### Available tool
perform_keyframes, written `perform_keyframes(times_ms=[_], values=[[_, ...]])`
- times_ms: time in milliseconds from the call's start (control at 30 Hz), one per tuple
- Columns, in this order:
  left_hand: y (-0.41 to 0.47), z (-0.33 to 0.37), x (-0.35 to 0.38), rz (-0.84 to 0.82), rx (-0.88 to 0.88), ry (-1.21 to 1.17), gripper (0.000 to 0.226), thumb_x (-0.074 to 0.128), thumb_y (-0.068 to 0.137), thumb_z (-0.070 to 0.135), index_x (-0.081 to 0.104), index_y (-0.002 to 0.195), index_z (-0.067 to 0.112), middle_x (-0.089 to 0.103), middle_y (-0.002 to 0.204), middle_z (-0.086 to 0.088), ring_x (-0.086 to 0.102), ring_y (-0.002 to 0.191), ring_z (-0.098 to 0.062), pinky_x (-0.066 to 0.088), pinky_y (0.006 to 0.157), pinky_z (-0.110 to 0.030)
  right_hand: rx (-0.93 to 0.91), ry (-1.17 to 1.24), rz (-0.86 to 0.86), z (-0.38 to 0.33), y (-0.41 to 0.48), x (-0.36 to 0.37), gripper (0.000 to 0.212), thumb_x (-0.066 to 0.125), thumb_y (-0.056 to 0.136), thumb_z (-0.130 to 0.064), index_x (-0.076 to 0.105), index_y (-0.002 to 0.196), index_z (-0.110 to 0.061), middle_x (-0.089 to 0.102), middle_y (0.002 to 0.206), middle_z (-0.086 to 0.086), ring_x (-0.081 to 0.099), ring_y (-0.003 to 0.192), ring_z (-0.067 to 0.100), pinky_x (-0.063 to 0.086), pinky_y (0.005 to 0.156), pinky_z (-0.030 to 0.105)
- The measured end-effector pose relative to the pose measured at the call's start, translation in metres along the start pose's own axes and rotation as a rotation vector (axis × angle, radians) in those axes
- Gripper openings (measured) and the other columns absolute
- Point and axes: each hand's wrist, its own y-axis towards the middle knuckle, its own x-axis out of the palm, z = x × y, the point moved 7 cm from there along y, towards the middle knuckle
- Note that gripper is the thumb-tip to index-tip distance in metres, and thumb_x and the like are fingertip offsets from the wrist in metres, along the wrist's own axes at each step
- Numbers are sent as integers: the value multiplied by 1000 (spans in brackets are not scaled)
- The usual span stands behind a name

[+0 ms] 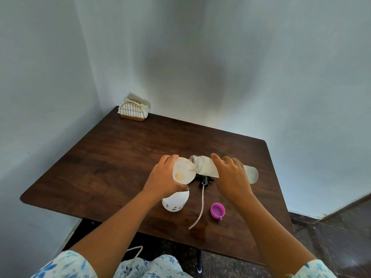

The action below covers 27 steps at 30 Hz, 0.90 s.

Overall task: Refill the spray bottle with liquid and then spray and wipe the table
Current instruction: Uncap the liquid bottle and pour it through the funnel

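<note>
My left hand (163, 177) holds a white funnel (182, 173) that sits on top of the white spray bottle body (174, 202), upright on the dark wooden table (112, 161). My right hand (232, 174) grips a clear plastic bottle (204, 165), tipped on its side with its threaded mouth over the funnel. The black spray head (204, 179) lies on the table behind them, its long clear tube (200, 205) trailing toward me. A purple cap (217, 210) lies to the right of the tube.
A gold wire holder with white napkins (134, 110) stands at the table's far left corner, against the wall. Walls close in on the left and back. Dark floor shows to the right of the table.
</note>
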Motion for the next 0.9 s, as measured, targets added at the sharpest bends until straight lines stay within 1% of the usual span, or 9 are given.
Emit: perform_keyframes(times_ms=[100,233,400,700,900], values=[[0,0,0,9,-9,-16,99,84,57,44,30,137,23,35,137,2,43,120,-20,47,95,-38,-6,-11,4,-1,0,0,68,72,79,-18,37,136,-27,58,125,8,50,117,30,38,104,45],[0,-1,0,16,-17,7,98,83,55,48,30,135,26,37,136,3,45,118,-20,48,95,-44,-10,-33,5,-1,1,0,67,72,79,-18,38,136,-26,57,126,9,49,119,31,37,105,45],[1,-2,1,19,-29,31,98,82,55,50,29,135,28,36,137,4,45,118,-21,47,94,-46,-32,-61,23,-2,3,-1,70,78,72,-15,43,132,-24,61,119,13,53,113,35,40,102,48],[0,-3,2,16,-28,28,99,82,56,50,28,135,27,35,137,4,45,118,-21,47,95,-46,-50,-91,22,-5,6,-4,70,77,72,-13,43,132,-24,59,121,14,51,115,34,38,103,48],[0,-3,2,11,-27,19,100,83,55,49,28,136,27,34,138,3,44,119,-21,47,95,-46,-51,-98,48,-4,7,-8,72,81,66,-11,48,128,-22,62,115,15,55,110,36,41,99,52]])
